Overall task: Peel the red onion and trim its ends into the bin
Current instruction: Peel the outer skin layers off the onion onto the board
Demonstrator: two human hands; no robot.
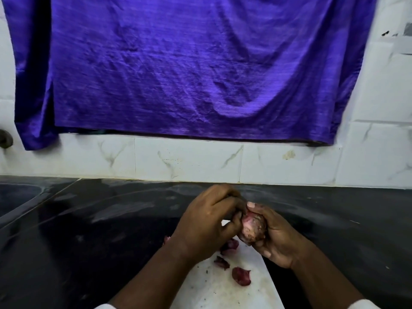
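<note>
The red onion, pinkish with dark dirty patches, is held above a white cutting board. My right hand cups it from the right and below. My left hand presses against its left and top side, fingers curled onto the skin. Several loose dark red peel pieces lie on the board under my hands. No bin shows in this view.
A dark glossy countertop spreads to both sides of the board. White marbled wall tiles rise behind it, with a large purple cloth hanging over them. A dark knob sticks out at the far left wall.
</note>
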